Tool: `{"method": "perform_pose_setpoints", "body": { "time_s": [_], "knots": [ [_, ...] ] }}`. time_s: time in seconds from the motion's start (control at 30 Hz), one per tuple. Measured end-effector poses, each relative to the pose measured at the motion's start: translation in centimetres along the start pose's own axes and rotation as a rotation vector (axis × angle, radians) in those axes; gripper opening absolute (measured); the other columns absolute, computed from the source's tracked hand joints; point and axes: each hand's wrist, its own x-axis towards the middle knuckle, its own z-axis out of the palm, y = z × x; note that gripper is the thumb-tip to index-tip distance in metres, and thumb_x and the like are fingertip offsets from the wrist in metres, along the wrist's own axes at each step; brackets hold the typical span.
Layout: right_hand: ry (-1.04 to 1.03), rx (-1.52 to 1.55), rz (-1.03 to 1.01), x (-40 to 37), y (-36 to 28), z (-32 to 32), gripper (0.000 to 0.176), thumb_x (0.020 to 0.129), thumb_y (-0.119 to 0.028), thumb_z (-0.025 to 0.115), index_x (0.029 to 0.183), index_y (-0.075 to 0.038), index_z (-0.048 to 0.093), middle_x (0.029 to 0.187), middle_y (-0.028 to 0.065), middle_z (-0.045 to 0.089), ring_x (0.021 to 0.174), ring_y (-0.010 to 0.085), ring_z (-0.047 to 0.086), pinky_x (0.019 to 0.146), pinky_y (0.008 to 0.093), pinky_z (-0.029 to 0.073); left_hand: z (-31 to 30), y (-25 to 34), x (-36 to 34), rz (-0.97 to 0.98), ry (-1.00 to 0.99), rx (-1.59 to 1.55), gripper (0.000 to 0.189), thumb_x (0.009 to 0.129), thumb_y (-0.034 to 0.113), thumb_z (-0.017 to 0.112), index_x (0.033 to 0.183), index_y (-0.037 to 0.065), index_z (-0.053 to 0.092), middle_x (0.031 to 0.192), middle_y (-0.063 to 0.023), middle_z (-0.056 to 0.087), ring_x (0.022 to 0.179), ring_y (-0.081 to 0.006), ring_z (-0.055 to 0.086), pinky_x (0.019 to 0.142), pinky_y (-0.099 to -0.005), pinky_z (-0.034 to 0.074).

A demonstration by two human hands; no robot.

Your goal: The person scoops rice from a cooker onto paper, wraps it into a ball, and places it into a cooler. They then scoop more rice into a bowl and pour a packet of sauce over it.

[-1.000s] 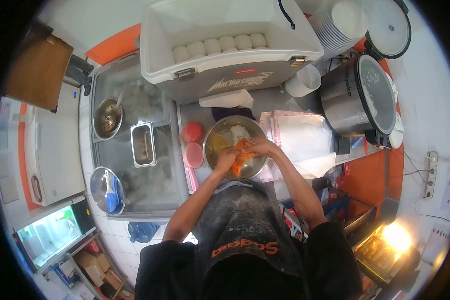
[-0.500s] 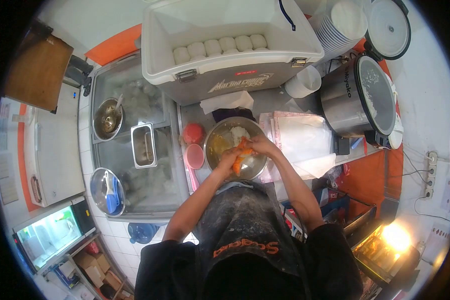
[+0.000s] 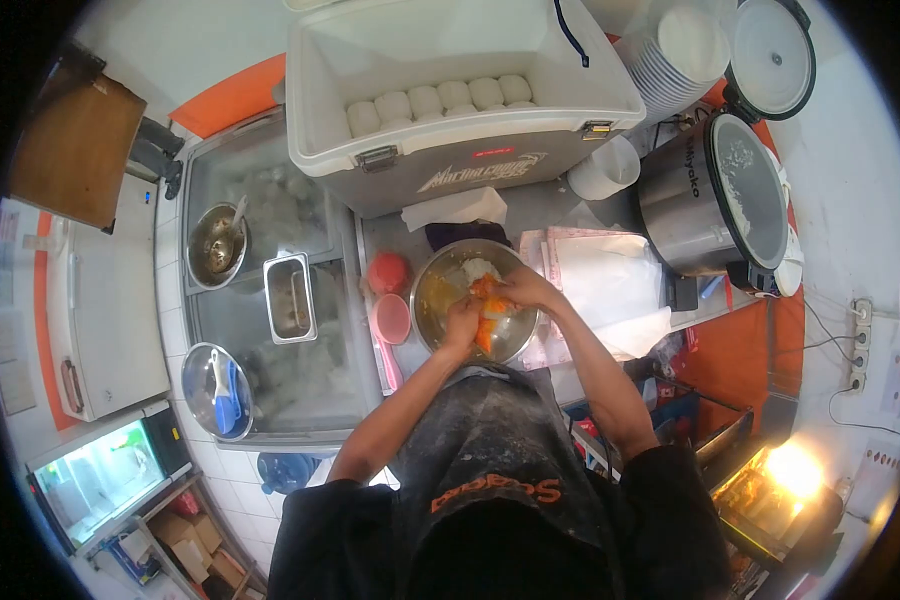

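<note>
A wide steel mixing bowl (image 3: 422, 330) stands on the counter in front of me, with a mound of white rice (image 3: 480, 268) and some yellowish stuff inside. Over the bowl, both hands grip a limp orange item (image 3: 486, 332), possibly a plastic packet; its kind is not clear. My left hand (image 3: 461, 322) is closed at its left side, near the bowl's front. The fingers of my right hand (image 3: 526, 288) pinch its upper right part, above the bowl's right half. Just left of the bowl are a pink long-handled scoop (image 3: 392, 318) and a red round container (image 3: 387, 272).
Behind the bowl sits a large cooler box (image 3: 440, 160) with white wrapped rolls. White paper sheets (image 3: 605, 275) and a rice cooker (image 3: 685, 195) are to the right. A glass-topped freezer (image 3: 310, 390) at left carries a steel pan (image 3: 290, 298) and two bowls.
My left hand has shifted slightly, and the orange item looks more spread out between my hands. The camera view has moved slightly.
</note>
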Motion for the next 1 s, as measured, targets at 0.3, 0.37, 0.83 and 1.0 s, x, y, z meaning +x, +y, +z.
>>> {"method": "perform_pose_setpoints", "body": {
  "time_s": [0.3,0.37,0.83,1.0],
  "knots": [
    [-0.343,0.294,0.256,-1.5,0.3,-3.1,0.023,0.096,-0.012,0.071,0.101,0.011,0.069,0.087,0.0120,0.071,0.079,0.0191,0.075,0.068,0.0282,0.062,0.2,4.2,-2.4,-0.106,-0.192,-0.046,0.034,0.094,0.023,0.071,0.117,-0.003,0.070,0.106,-0.0100,0.072,0.095,-0.0191,0.068,0.083,-0.0316,0.055],
    [-0.379,0.326,0.369,-1.6,-0.5,-3.2,0.023,0.095,-0.014,0.071,0.100,0.008,0.070,0.088,0.0110,0.072,0.080,0.0172,0.075,0.068,0.0281,0.061,0.0,5.1,-2.8,-0.135,-0.247,0.033,0.035,0.091,0.021,0.077,0.115,-0.004,0.071,0.106,-0.0105,0.073,0.095,-0.0187,0.069,0.083,-0.0304,0.055],
    [-0.489,0.310,0.232,-2.7,1.2,-3.8,0.021,0.096,-0.017,0.071,0.103,0.004,0.073,0.092,0.0103,0.076,0.079,0.0138,0.074,0.068,0.0247,0.058,-0.6,4.4,-2.1,-0.421,-0.454,-0.075,0.036,0.082,0.009,0.084,0.112,-0.006,0.069,0.099,-0.0079,0.072,0.085,-0.0166,0.069,0.074,-0.0291,0.055],
    [-0.493,0.271,0.343,-2.4,1.4,-4.1,0.021,0.095,-0.014,0.073,0.106,0.004,0.073,0.094,0.0097,0.076,0.080,0.0130,0.074,0.071,0.0236,0.057,0.0,2.3,-1.2,-0.391,-0.409,-0.090,0.040,0.077,0.008,0.086,0.111,-0.006,0.069,0.099,-0.0078,0.072,0.085,-0.0165,0.069,0.075,-0.0301,0.055]
  ]
}}
